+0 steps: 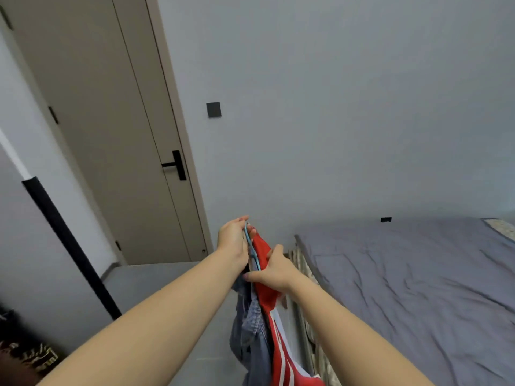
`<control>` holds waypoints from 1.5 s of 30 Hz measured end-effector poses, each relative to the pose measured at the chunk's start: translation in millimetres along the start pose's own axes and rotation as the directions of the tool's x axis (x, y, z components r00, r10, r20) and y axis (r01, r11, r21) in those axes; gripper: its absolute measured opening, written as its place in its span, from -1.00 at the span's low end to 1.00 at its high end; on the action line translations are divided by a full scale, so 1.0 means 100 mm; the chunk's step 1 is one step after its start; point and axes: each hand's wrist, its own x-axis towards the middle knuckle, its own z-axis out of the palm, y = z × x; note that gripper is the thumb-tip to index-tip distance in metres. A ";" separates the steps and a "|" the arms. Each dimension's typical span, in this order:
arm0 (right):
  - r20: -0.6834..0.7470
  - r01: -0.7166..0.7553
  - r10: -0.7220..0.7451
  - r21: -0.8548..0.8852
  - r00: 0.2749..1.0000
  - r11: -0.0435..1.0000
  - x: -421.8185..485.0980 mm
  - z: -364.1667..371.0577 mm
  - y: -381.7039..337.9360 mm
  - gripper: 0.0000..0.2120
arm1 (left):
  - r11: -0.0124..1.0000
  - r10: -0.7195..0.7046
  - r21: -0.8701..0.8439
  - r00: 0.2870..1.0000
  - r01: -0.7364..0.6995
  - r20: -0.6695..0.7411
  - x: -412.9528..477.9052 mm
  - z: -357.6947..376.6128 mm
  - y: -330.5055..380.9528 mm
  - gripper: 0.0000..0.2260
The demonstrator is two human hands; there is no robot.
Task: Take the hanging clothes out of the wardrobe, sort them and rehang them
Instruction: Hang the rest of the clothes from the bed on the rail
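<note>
In front of me, between the door and the bed, I hold up a bunch of clothes on hangers. My left hand (233, 237) grips the light blue hanger (249, 240) near its top. A red garment with white stripes (274, 324) hangs down from it, and my right hand (274, 270) holds this garment at its upper part. Blue denim clothing (252, 334) hangs beside the red piece, on its left. The hanger hooks are mostly hidden by my hands.
A bed with a grey-purple sheet (412, 288) fills the right side, its edge close to the clothes. A beige door with a black handle (175, 164) stands at the left. A black vertical bar (69, 246) and dark patterned items (25, 355) lie at lower left. Grey floor (156, 277) lies below.
</note>
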 end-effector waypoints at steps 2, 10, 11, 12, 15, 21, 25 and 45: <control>0.065 -0.033 0.036 -0.052 0.997 0.998 0.06 0.35 -0.04 -0.28 | 0.998 -0.010 -0.057 0.999 0.008 -0.033 0.04 -0.29 0.10 -0.79; 0.115 0.152 -0.131 -0.191 0.985 0.970 0.29 1.38 -0.50 -0.76 | 0.993 -0.051 -0.104 0.999 0.050 -0.007 0.08 -1.33 0.62 -0.72; 0.136 0.173 -0.150 -0.177 0.979 0.969 0.32 1.48 -0.55 -0.76 | 0.998 -0.048 -0.043 0.999 0.048 0.014 0.10 -1.47 0.72 -0.70; 0.148 0.182 -0.160 -0.152 0.976 0.972 0.34 1.60 -0.61 -0.80 | 0.998 -0.039 0.041 0.998 0.037 0.042 0.12 -1.60 0.79 -0.68; 0.183 0.174 -0.162 -0.052 0.970 0.983 0.41 1.96 -0.73 -0.79 | 0.924 0.069 0.379 0.997 -0.051 -0.034 0.17 -1.99 0.87 -0.69; 0.301 0.111 -0.135 0.094 0.944 0.989 0.46 2.49 -0.88 -0.74 | 0.896 -0.189 0.273 0.857 0.350 -0.479 0.06 -2.80 0.46 -0.78; 0.454 0.105 -0.158 0.141 0.877 0.984 0.48 2.67 -0.98 -0.75 | 0.899 -0.332 0.142 0.855 0.415 -0.397 0.00 -3.05 0.18 -0.68; 0.885 -0.079 -0.132 0.186 0.446 0.979 0.25 4.29 -2.08 -0.80 | 0.975 0.143 -0.004 0.644 -0.220 -0.751 -0.36 -4.85 0.83 -0.70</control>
